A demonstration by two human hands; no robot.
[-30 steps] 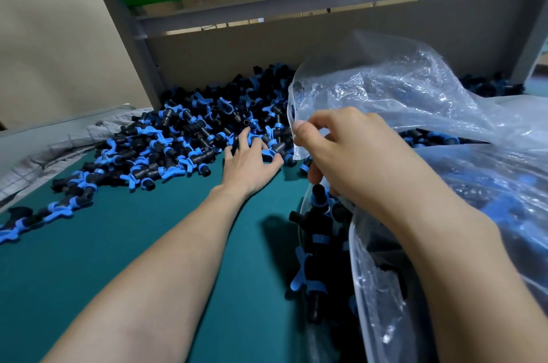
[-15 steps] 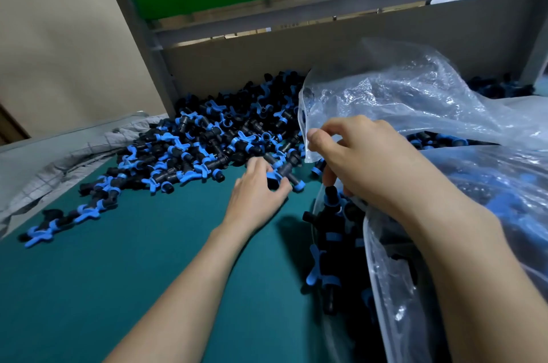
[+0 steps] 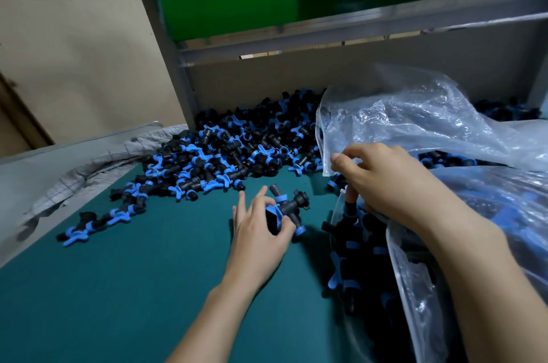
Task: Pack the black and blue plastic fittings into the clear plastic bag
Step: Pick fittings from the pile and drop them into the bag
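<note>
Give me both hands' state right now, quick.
Left hand: gripping a small bunch of black and blue fittings.
Right hand: pinching the edge of the clear plastic bag.

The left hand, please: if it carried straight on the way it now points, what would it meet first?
The left hand would probably meet the near edge of the fittings pile, just left of the clear plastic bag, beyond a strip of bare mat; depth is unclear.

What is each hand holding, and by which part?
The left hand grips a few black and blue fittings by their near ends. The right hand pinches the clear plastic bag at its open edge.
</note>
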